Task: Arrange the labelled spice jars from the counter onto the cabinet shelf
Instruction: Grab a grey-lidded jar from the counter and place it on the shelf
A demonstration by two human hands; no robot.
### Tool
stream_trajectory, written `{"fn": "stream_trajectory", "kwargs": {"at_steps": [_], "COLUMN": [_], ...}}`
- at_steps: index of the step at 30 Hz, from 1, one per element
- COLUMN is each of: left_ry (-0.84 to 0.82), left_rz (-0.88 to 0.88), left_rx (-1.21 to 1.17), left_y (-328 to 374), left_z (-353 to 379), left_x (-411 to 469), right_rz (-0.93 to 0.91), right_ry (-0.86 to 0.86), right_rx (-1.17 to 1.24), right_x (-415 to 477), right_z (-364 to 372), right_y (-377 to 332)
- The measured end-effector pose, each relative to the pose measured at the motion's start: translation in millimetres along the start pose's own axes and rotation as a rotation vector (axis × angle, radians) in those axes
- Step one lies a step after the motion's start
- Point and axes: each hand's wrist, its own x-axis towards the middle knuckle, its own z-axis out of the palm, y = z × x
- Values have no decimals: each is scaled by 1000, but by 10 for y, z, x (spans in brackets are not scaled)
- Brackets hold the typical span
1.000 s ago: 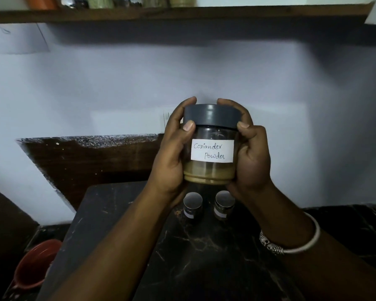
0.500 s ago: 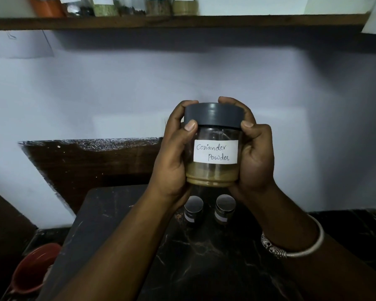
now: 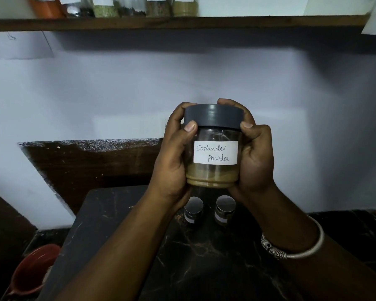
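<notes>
A clear jar with a grey lid and a white label reading "Coriander Powder" [image 3: 214, 148] is held upright in mid-air, above the counter. My left hand [image 3: 173, 161] wraps its left side and my right hand [image 3: 255, 157] its right side, thumbs on the lid's lower rim. Tan powder fills the jar's bottom. Two small labelled jars with shiny lids stand on the dark marble counter [image 3: 204, 257] just below: one on the left [image 3: 193, 211], one on the right [image 3: 225, 209]. On the wooden shelf [image 3: 182, 22] overhead stands a row of several labelled spice jars [image 3: 156, 6].
The shelf's right half [image 3: 269, 21] carries no jars. A white wall lies behind the jar. A dark wooden board [image 3: 85, 170] leans against the wall to the left. A red-brown bowl [image 3: 33, 270] sits low at the left, beside the counter.
The view has tilted up a little, so more of the shelf jars shows. Both hands keep the same hold on the coriander jar, which stays about level.
</notes>
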Motion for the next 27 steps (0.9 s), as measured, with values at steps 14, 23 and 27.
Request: {"fn": "stream_trajectory", "kwargs": {"at_steps": [14, 23, 27], "left_ry": [26, 14, 1], "left_rz": [-25, -27, -19], "left_rx": [8, 20, 52], "left_y": [-4, 10, 28], "left_z": [12, 18, 8], "left_x": [17, 60, 100], "right_rz": [6, 18, 2], "right_ry": [-7, -31, -69], "right_rx": [12, -21, -38], "right_x": [24, 34, 51], "right_z": [-24, -28, -15], "right_y": [-11, -57, -91]}}
